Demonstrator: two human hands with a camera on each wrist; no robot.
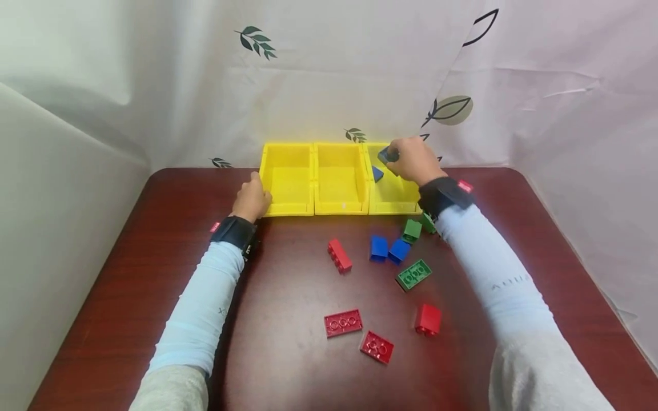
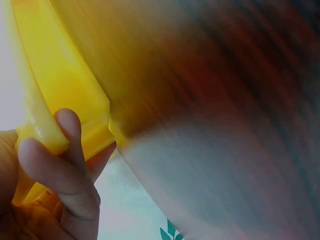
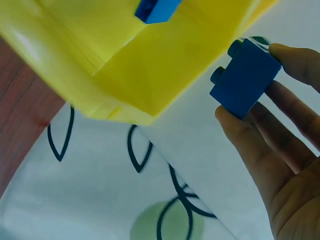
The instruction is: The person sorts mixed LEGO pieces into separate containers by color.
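Observation:
Three yellow bins (image 1: 340, 206) stand joined in a row at the table's back. My right hand (image 1: 415, 161) is over the right bin and pinches a blue brick (image 3: 246, 77) between thumb and fingers. Inside that bin lies another blue brick (image 1: 377, 173), whose end also shows in the right wrist view. At the left bin, my left hand (image 1: 251, 198) grips the outer side wall; in the left wrist view its fingers (image 2: 75, 185) curl round the yellow rim (image 2: 40, 120).
Before the bins lie two blue bricks (image 1: 378, 249), several green bricks (image 1: 413, 274) and several red bricks (image 1: 343, 323). The right forearm partly covers one green brick (image 1: 428, 222). A leaf-patterned cloth (image 1: 319, 85) hangs behind the table.

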